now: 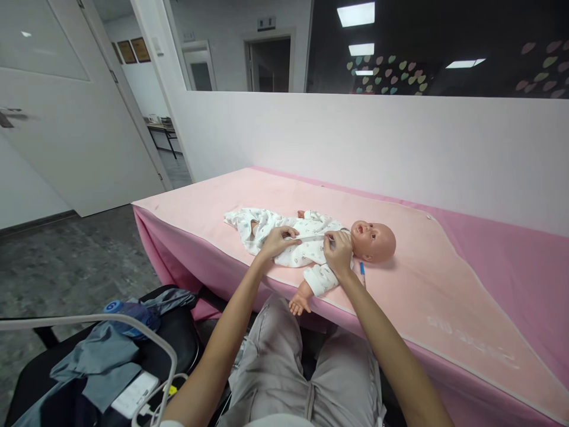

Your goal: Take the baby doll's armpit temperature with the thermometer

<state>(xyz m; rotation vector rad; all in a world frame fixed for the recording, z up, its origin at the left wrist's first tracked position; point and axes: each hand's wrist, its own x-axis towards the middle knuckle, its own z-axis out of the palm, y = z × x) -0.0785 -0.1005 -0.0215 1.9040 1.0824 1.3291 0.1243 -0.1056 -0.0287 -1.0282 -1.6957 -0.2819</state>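
A baby doll in a white patterned sleepsuit lies on its back on the pink mat, head to the right. My left hand rests on the doll's belly, fingers pinched on one end of a thin white strip stretched across its chest. My right hand pinches the strip's other end near the doll's neck. The doll's bare arm hangs over the table's front edge. A blue pen lies just right of my right hand.
The table stands against a white wall. To my lower left a black chair holds grey clothing, a blue bottle and a white device with cables. An open door and corridor lie at the left.
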